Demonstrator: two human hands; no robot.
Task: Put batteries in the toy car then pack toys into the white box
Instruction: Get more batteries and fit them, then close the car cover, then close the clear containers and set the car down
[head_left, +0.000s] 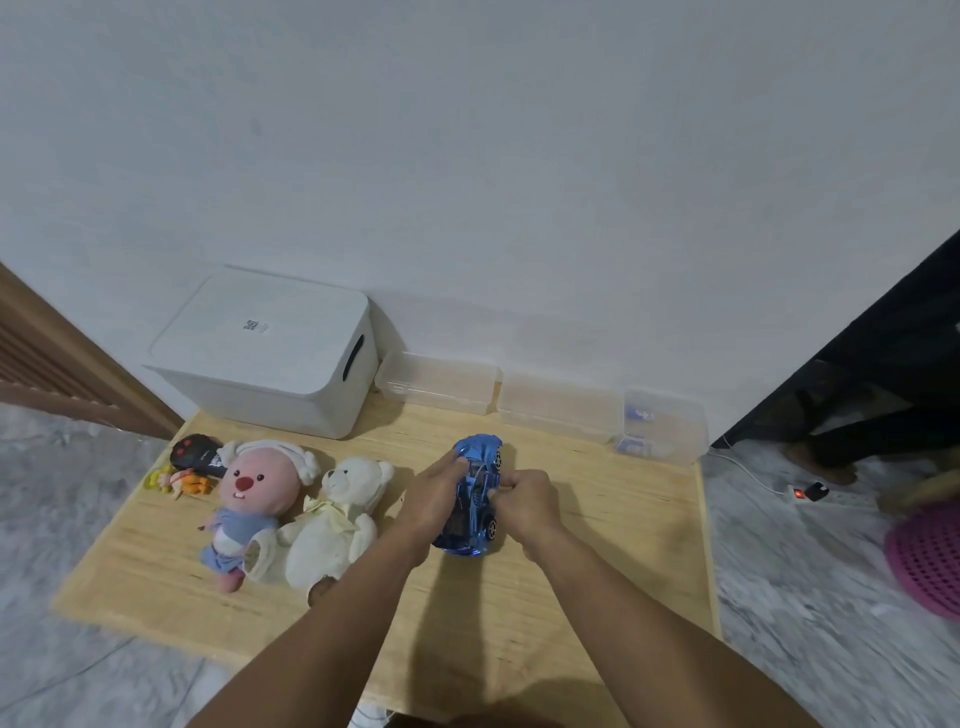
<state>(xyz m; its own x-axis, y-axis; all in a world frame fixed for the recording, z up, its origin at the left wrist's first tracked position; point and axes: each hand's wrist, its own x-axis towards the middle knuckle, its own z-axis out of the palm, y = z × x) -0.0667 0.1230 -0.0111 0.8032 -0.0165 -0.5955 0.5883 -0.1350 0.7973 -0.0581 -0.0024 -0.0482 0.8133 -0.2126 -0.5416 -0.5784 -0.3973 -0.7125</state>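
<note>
The 2 forearms reach over the wooden table (597, 545), where the left hand (436, 499) and right hand (524, 501) both clasp the blue toy car (475, 493) at its middle. The closed white box (270, 353) stands at the back left, with 2 plush toys (291, 509) in front of it.

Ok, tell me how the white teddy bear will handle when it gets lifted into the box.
The white teddy bear looks plush, so probably soft and light. Its limbs lie splayed on the wooden table, so they will likely flop. It leans against the pink plush, which may shift.
</note>
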